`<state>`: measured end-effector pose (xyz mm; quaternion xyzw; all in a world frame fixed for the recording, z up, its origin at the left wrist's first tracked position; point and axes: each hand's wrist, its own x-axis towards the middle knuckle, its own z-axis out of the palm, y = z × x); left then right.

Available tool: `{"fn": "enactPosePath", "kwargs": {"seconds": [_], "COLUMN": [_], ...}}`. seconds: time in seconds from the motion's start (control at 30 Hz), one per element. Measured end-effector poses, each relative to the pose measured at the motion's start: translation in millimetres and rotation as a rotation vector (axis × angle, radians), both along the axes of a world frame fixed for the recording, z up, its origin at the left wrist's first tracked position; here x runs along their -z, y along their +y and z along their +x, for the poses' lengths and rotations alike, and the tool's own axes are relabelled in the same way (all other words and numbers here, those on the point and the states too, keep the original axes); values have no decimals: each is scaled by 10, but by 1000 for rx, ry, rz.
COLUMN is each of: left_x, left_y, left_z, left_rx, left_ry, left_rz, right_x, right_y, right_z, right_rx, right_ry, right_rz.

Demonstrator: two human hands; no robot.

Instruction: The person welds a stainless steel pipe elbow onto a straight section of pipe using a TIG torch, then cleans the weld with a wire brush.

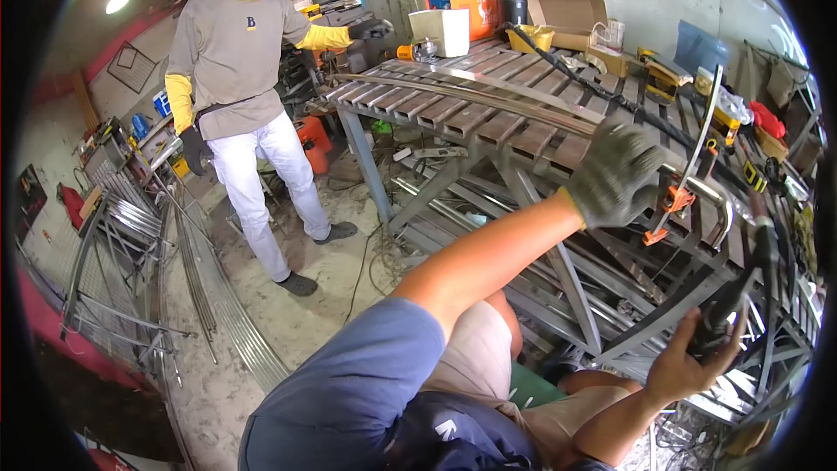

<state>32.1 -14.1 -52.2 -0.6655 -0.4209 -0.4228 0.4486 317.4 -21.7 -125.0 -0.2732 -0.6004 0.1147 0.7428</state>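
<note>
My left hand, in a grey work glove, is at the bench's right part with its fingers curled. A shiny bent metal tube comes out beside those fingers, and the grip seems to close round its near end. An orange-jawed bar clamp stands upright against the tube, its long bar pointing up. Lower right, my bare right hand holds a black tool with a long dark neck rising past the bench edge. Its exact kind is not clear.
A slatted metal bench carries long flat bars, an orange machine, a white box and a black cable. A masked, gloved co-worker stands at the left. Metal lengths lie on the floor.
</note>
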Motion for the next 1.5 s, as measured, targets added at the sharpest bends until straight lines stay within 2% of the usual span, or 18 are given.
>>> {"fn": "enactPosePath", "kwargs": {"seconds": [0.03,0.1,0.2,0.3,0.37,0.43,0.53,0.67,0.77,0.87,1.0,1.1,1.13,1.2,1.23,1.27,1.37,1.5], "left_x": [124,588,1569,2370,2818,3023,2967,2663,2850,2888,2842,2602,2599,2909,2889,2886,3203,2774], "left_y": [-119,-476,-1165,-1976,-2409,-2755,-2993,-3046,-2964,-2881,-2932,-3089,-3131,-3217,-3243,-3287,-3332,-3319], "left_z": [17,44,39,88,118,166,202,318,167,72,22,20,19,-51,-18,73,35,114], "left_rx": [-61,-96,-254,-505,-613,-651,-703,-722,-556,-533,-434,-328,-288,-59,54,-56,-17,-124], "left_ry": [-17,-132,-250,-400,-507,-621,-721,-774,-782,-801,-655,-489,-482,-278,-178,-591,-658,-826], "left_rz": [33,4,-212,-587,-658,-698,-897,-1140,-1177,-1271,-1434,-1605,-1580,-1546,-1521,-1585,-1397,-1344], "right_x": [-21,-17,-212,-66,195,605,1210,1685,1806,1696,1811,1852,1886,1971,2011,2049,1924,1859], "right_y": [-23,-31,-55,70,173,270,481,513,467,322,290,244,252,304,329,354,267,191], "right_z": [30,170,355,461,529,568,626,606,619,620,653,617,613,616,618,621,606,761], "right_rx": [-8,-220,-507,-593,-555,-400,-304,-157,-102,-90,-36,0,0,3,15,28,-9,-166], "right_ry": [-122,-298,-631,-933,-1164,-1311,-1525,-1641,-1580,-1527,-1531,-1596,-1596,-1594,-1599,-1605,-1580,-1320], "right_rz": [74,-16,-144,-224,-359,-243,-298,-454,-420,-406,-357,-337,-322,-295,-295,-294,-282,-127]}}
